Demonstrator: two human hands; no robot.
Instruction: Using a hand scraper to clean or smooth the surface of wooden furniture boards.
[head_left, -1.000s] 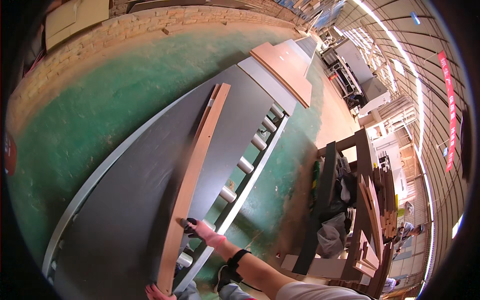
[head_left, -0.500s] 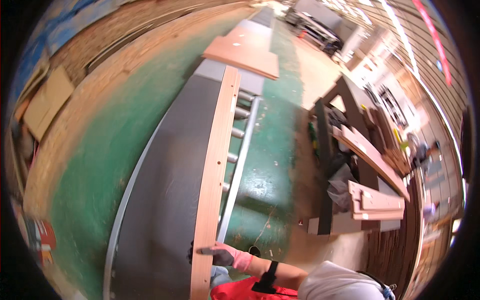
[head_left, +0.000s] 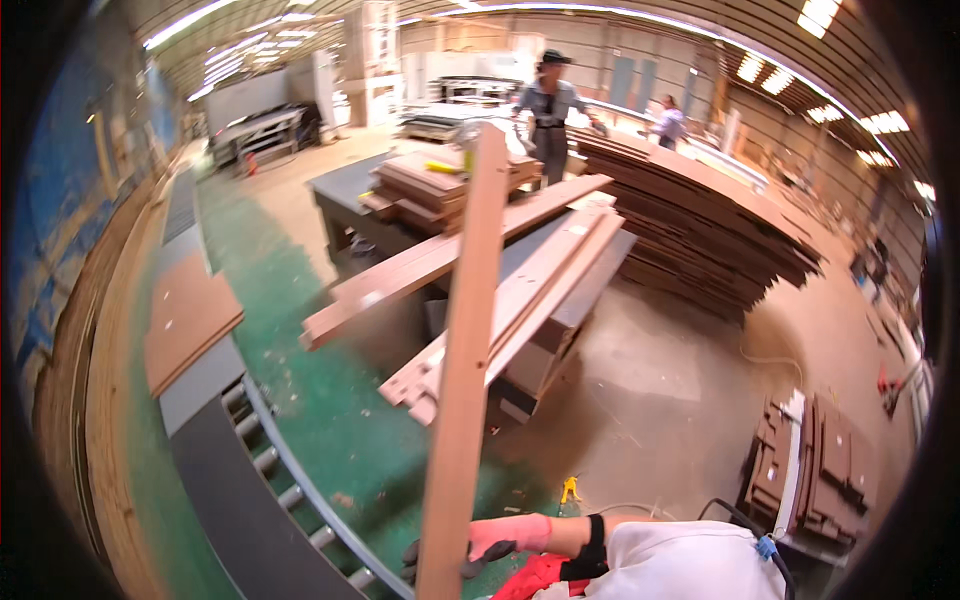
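A long, narrow light-wood board (head_left: 466, 350) rises steeply up the middle of the head view, its far end in the air. Near the lower edge my right hand (head_left: 508, 535), in a pink glove with dark grey fingers, is closed around the board from its right side. Dark fingertips show past the board's left edge. My left hand is out of view. Beyond the board, several pale wooden boards (head_left: 535, 290) lie across a dark workbench (head_left: 350, 190), partly hidden behind it.
At left runs a roller conveyor (head_left: 290, 495) bearing a dark grey panel (head_left: 235, 500) and brown panels (head_left: 190, 315). A large stack of brown panels (head_left: 700, 220) stands at back right, near a person (head_left: 550, 115). Brown pieces (head_left: 820, 460) are stacked at lower right. A yellow tool (head_left: 570, 490) stands nearby.
My view has swung right, from the conveyor toward the workbench. The board, which was over the grey panel on the conveyor, is now off it and raised, still in my right hand.
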